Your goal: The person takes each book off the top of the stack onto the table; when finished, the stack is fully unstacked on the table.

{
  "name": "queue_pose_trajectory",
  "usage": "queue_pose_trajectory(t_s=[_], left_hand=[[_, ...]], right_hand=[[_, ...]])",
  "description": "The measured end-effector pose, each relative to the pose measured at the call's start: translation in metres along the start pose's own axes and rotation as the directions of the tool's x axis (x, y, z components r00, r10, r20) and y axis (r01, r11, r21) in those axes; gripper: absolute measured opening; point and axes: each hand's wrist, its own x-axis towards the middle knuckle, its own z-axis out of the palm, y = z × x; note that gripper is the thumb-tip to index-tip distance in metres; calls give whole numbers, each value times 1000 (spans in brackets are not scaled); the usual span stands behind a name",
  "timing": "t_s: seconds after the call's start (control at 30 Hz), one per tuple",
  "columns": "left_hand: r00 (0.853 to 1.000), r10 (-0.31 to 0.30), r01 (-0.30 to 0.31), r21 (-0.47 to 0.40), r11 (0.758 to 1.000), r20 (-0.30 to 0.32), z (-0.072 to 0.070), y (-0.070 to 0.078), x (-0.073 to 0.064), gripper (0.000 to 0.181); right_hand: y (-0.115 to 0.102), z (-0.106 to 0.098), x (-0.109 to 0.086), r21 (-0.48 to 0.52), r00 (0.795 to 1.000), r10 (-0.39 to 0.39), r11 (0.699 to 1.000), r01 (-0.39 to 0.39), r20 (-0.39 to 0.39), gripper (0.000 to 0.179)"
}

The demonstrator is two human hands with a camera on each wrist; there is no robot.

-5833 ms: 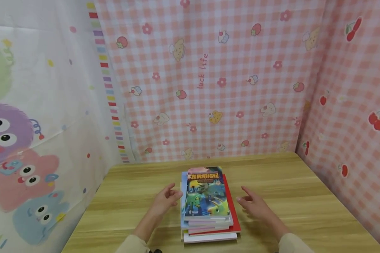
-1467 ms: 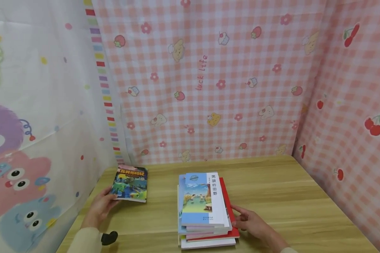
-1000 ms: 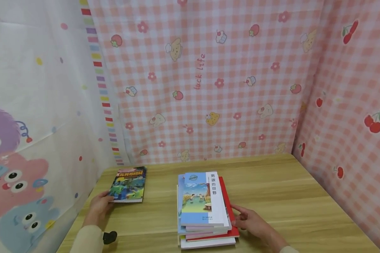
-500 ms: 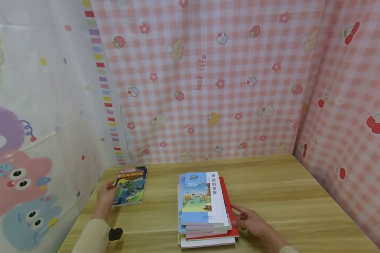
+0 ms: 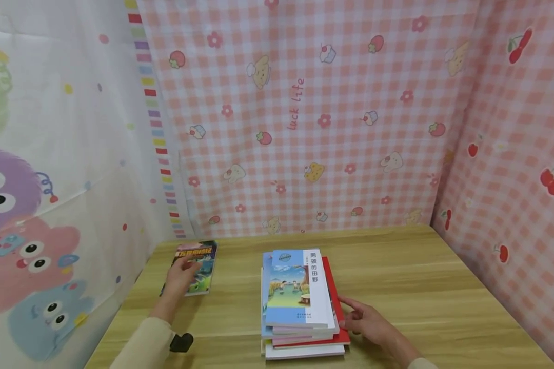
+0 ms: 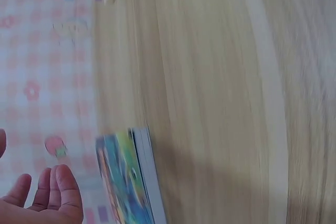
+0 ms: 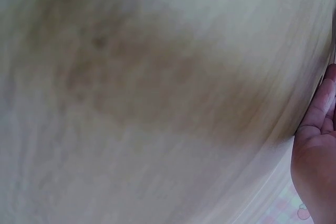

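In the head view, a colourful dinosaur-cover book (image 5: 205,277) lies flat at the table's back left. Over its left part is my left hand (image 5: 177,279), hiding some of the cover. The left wrist view shows the fingers of this left hand (image 6: 52,198) loosely bent, apart from the book (image 6: 126,177), with nothing between them. A stack of books stands mid-table, topped by a blue-and-white book (image 5: 291,289) with a picture of children in water. My right hand (image 5: 369,323) rests its fingertips at the stack's right side, by a red book (image 5: 334,307).
Wooden table (image 5: 397,271) extends on both sides of the stack. A pink checked cloth (image 5: 304,102) hangs behind it, and a white cartoon-print cloth (image 5: 111,179) closes the left side. Below the left sleeve (image 5: 143,343) shows a black object (image 5: 181,342).
The dinosaur book has gone from the stack's top to the back left, uncovering the blue-and-white book. My left hand has let go and moved up over it. My right hand stays by the stack.
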Motion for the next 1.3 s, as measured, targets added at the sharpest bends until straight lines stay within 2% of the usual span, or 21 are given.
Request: queue_pose_trajectory(t_s=[0.07, 0.3, 0.6, 0.8, 1.0, 1.17, 1.3], left_hand=[[1000, -3, 4, -26, 1000, 22, 6, 4, -2, 57], [996, -10, 12, -24, 1000, 86, 27, 17, -13, 55], [987, 39, -14, -164, 986, 153, 56, 29, -36, 52], [979, 45, 7, -252, 968, 201, 73, 34, -55, 51], [971, 46, 28, -304, 952, 235, 86, 34, -71, 52], [964, 32, 50, -300, 953, 262, 93, 34, -82, 54], [954, 22, 79, -319, 944, 300, 97, 34, -91, 57]], right_hand=[[0, 0, 0, 0, 1000, -11, 1000, 11, 0, 70], [0, -1, -1, -2, 1000, -1, 1000, 1, 5, 71], [-2, -2, -3, 6, 1000, 11, 1000, -12, 12, 74], [-3, -1, -3, 8, 1000, 9, 1000, -9, 12, 75], [-4, 0, -3, 8, 1000, 22, 1000, -22, 12, 74], [-6, 1, -4, 8, 999, 46, 999, -46, -1, 73], [-8, 2, -4, 1, 998, 61, 998, -61, -12, 72]])
